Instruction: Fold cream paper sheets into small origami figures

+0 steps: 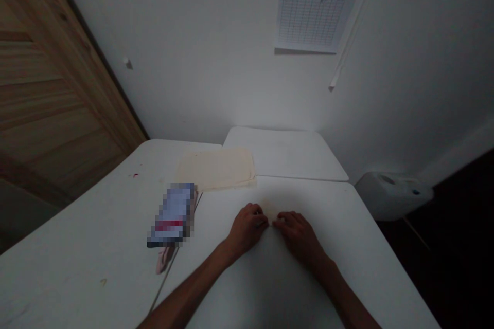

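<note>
My left hand [250,226] and my right hand [299,236] rest close together over the white table. Between them lies a small, thin cream-coloured sheet [271,208], faint against the white surface. The fingers of both hands are closed in a pinch at its near edge, and they cover much of it. Its material is too dim to make out. Beyond my left hand, a flat larger cream sheet [216,168], perhaps several layered together, spreads across the joins between the tables.
Left of my hands, a phone-like item with a pixelated screen [172,216] lies on a pinkish strap or cloth [165,259]. A printed chart [316,18] hangs on the wall. A white plastic container [393,195] stands beyond the table's right edge; a wooden door [57,87] is at left.
</note>
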Demonstrator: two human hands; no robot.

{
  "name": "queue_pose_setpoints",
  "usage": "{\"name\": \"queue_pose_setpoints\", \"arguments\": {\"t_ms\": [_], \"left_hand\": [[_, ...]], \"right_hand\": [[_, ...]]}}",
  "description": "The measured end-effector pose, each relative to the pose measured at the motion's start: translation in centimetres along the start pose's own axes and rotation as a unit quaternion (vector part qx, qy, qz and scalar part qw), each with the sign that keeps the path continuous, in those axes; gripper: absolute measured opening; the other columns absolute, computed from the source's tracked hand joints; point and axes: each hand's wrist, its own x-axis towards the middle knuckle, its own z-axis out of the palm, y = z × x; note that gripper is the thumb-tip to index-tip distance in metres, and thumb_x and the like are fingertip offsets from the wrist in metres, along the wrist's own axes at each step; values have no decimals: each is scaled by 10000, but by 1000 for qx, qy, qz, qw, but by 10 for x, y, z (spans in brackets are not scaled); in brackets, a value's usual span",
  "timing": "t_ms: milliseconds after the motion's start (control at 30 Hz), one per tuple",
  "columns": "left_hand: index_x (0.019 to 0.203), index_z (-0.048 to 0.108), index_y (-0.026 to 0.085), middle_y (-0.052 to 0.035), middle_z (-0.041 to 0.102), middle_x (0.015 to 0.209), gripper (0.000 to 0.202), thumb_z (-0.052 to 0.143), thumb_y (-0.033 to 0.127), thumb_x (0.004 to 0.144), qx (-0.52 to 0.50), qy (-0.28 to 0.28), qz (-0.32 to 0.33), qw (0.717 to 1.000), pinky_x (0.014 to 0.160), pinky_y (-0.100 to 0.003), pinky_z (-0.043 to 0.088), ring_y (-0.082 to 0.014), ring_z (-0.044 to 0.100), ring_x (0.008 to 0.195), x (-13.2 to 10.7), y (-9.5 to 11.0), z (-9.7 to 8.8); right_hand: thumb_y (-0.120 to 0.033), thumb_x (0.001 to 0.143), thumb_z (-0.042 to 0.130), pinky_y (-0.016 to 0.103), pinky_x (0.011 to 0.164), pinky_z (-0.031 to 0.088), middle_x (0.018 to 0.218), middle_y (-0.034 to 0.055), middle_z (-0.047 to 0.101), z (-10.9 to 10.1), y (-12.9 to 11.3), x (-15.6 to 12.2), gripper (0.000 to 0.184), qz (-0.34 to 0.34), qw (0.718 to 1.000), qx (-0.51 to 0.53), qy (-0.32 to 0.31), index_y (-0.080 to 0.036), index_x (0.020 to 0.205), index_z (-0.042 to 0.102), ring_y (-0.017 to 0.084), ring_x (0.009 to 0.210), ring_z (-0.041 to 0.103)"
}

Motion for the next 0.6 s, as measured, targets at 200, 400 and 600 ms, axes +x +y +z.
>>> {"name": "queue_pose_setpoints", "arguments": {"t_ms": [200,400,600], "left_hand": [[800,702,218,-44,592,898,102,616,199,851,17,-15,37,999,764,-311,422,-183,515,864,-2,-2,-3],[963,679,260,-53,579,1032,170,530,201,907,75,-70,105,989,812,-348,410,-206,500,950,-8,-5,-13],[1134,598,257,-72,556,1125,280,542,164,876,130,-99,121,979,869,-392,386,-234,482,1012,-17,1,-20]], "right_hand": [[-84,845,585,333,862,415,1077,48,621,-2,-3,1,347,-11,1000,5,-24,-283,1124,643,193,947,527],[-141,860,611,327,843,406,1066,45,631,-1,-3,-1,279,-24,999,-13,-23,-287,1093,661,192,926,528],[-144,867,606,335,845,393,1088,35,630,-1,-5,0,377,-32,998,-44,-42,-333,1192,608,200,936,521]]}}
